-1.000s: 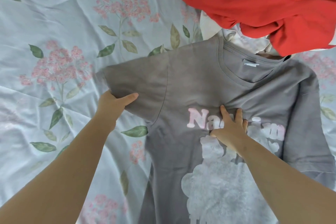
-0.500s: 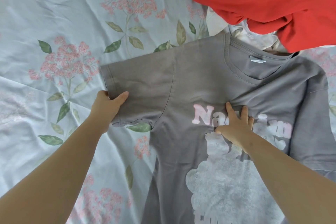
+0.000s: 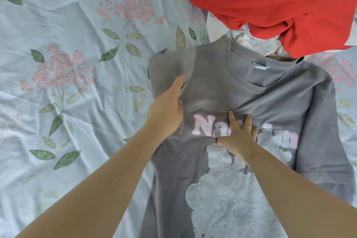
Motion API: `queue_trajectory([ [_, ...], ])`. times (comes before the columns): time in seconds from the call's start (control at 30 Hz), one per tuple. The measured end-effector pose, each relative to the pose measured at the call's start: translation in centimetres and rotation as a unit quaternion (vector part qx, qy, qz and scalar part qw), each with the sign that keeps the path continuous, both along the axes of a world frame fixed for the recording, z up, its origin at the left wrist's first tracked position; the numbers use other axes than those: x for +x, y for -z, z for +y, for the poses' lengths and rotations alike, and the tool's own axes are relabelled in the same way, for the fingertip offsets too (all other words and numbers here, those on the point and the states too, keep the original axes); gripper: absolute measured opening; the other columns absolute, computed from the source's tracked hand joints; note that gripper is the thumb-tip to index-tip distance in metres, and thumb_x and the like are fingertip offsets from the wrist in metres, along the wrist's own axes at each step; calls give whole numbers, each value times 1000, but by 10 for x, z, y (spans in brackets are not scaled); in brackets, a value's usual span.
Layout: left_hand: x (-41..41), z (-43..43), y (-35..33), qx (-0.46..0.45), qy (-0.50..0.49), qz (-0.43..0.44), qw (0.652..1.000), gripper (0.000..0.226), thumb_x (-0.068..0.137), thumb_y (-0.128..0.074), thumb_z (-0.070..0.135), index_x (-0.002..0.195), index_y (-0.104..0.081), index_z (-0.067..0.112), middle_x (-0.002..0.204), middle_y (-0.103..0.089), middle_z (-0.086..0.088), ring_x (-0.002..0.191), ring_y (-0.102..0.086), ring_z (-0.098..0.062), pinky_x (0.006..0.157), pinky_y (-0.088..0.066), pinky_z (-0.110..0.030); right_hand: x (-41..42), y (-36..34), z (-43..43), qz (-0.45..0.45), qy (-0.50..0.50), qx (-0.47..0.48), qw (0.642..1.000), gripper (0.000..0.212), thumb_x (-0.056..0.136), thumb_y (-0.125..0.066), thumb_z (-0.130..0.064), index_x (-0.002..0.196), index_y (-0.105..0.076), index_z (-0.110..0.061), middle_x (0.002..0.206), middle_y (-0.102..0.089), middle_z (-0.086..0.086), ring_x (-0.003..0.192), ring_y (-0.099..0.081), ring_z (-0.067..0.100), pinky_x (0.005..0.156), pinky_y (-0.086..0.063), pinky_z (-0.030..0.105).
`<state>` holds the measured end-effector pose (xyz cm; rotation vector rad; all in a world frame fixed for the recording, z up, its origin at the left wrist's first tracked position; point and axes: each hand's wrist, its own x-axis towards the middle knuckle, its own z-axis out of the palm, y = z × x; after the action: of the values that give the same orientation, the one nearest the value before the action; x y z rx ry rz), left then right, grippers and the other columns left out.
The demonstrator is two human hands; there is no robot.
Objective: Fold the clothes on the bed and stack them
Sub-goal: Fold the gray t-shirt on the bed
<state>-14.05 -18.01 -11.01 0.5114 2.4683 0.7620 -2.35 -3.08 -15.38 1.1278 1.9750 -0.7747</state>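
The grey T-shirt (image 3: 241, 87) lies face up on the bed (image 3: 58, 102). Our left hand (image 3: 167, 108) pinches its sleeve (image 3: 170, 67), raised over the chest; our right hand (image 3: 238, 135) presses the print (image 3: 202, 126) with flat fingers (image 3: 248, 121). We should crease it straight, then smooth.

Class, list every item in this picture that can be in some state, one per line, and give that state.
Grey T-shirt, spread face up, mostly unfolded.
Sleeve, lifted and turned in towards the chest, blurred.
Left hand, grips the sleeve.
Right hand, pressed flat on the T-shirt's chest, fingers spread.
Red garment, crumpled, unfolded.
Pale garment, bunched under the red one.
Bedsheet, wrinkled.
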Motion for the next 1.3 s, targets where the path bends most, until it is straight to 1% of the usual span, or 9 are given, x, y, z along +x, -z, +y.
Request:
queue_trajectory([
  [0.2, 29, 14, 31, -15, 107, -125, 986, 66, 95, -48, 39, 150, -13, 29, 154, -18, 16, 115, -54, -11, 95, -45, -33, -1, -2, 2, 0, -4, -26, 1000, 91, 87, -59, -32, 146, 8, -47, 151, 36, -1, 141, 24, 36, 114, -11, 57],
  [0.33, 46, -6, 36, -62, 49, 28, 996, 53, 91, -53, 42, 140, -39, 27, 145, -35, 9, 117, -49, -19, 87, -47, -33, 0, -1, 5, -8, -12, -43, 999, 94, 87, -60, -32, 146, 11, -46, 150, 38, 0, 141, 25, 37, 114, -11, 58],
  [0.5, 58, -4, 39, -229, 189, 32, 954, 66, 89, -44, 60, 147, -18, 43, 158, -4, 8, 132, -25, -28, 105, -32, -40, 0, 1, 7, -2, -10, -63, 998, 94, 87, -60, -31, 146, 12, -45, 149, 40, 0, 140, 26, 38, 112, -12, 58],
  [0.7, 73, 32, 28, -185, 187, 92, 960, 48, 100, -33, 38, 146, -29, 28, 159, -10, -1, 145, -13, -27, 112, -21, -44, 26, -11, 32, 127, 35, -111, 985, 79, 89, -58, -24, 150, -10, -37, 160, 5, -4, 147, -1, 27, 115, -17, 39],
  [0.8, 94, 65, 31, -211, 243, 60, 945, 56, 101, -27, 39, 151, -5, 27, 160, 4, 1, 147, 6, -22, 118, -6, -43, 70, -28, 57, 263, 128, -19, 956, 49, 92, -50, -15, 139, -43, -27, 132, -49, -3, 121, -47, 19, 91, -38, 23],
  [0.97, 120, 123, 42, -225, 296, 73, 925, 61, 100, -20, 49, 150, 9, 31, 158, 16, 4, 145, 18, -24, 116, 5, -48, 149, -33, 89, 291, 322, 204, 878, 13, 88, -53, -13, 100, -55, -16, 99, -50, 5, 85, -43, 19, 55, -30, 20],
  [1.1, 136, 149, 63, -206, 297, 133, 923, 60, 96, -13, 56, 151, -3, 35, 160, 0, 0, 147, 6, -30, 115, 4, -53, 181, -14, 103, 238, 508, 158, 813, 36, 81, -61, -32, 66, -31, -18, 77, -38, 7, 69, -34, 20, 55, -33, 27],
  [1.2, 143, 158, 77, -160, 284, 203, 923, 61, 91, -22, 52, 143, -40, 25, 149, -38, -9, 139, -31, -35, 108, -18, -62, 186, -8, 110, 245, 630, 60, 734, 35, 84, -68, -28, 75, -39, -12, 61, -42, 8, 56, -41, 23, 59, -51, 34],
  [1.3, 141, 170, 88, -143, 282, 244, 917, 57, 92, -29, 51, 138, -46, 24, 145, -45, -10, 135, -38, -36, 106, -23, -63, 183, -6, 121, 245, 646, 17, 723, 33, 84, -69, -25, 68, -45, -9, 59, -46, 10, 56, -44, 21, 61, -52, 34],
])
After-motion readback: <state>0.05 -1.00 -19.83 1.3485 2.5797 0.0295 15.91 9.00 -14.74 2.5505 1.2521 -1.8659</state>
